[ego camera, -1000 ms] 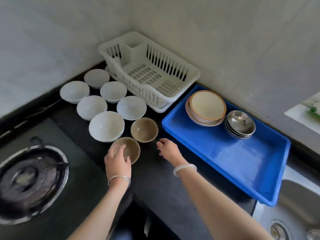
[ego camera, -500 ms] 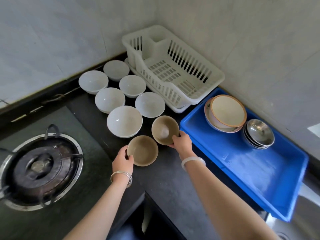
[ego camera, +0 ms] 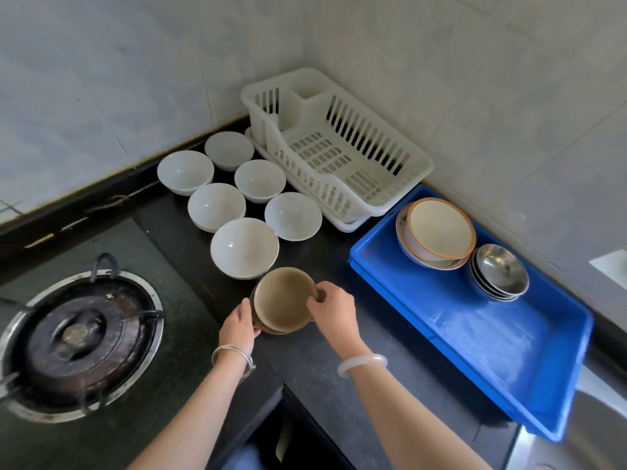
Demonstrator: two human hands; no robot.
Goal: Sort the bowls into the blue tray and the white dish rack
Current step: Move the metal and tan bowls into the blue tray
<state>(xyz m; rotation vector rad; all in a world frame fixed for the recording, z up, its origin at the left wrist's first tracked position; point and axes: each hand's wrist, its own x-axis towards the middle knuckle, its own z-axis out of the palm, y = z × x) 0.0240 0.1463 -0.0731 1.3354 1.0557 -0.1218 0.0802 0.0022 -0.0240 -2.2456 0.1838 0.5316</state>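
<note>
Both busy: my right hand (ego camera: 334, 312) is pinching the upper brown bowl (ego camera: 281, 300), my left hand (ego camera: 237, 325) is clasping the lower brown bowl (ego camera: 271, 331).

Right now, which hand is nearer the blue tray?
Right. The right hand pinches the rim of the stacked brown bowls on the side facing the blue tray; the left hand holds the stack's opposite side, toward the burner.

i see the dish rack (ego camera: 339, 157) in the desk's (ego camera: 298, 361) back corner, the tray (ego camera: 492, 351) just right of it, running toward me. six bowls (ego camera: 217, 206) cluster left of the rack. nearer me, a nested pair of bowls (ego camera: 281, 300) sits between my left grip (ego camera: 239, 322) and right grip (ego camera: 334, 312). two bowl stacks (ego camera: 437, 228) stand side by side at the tray's far end. the burner (ego camera: 78, 337) lies far left.
</note>
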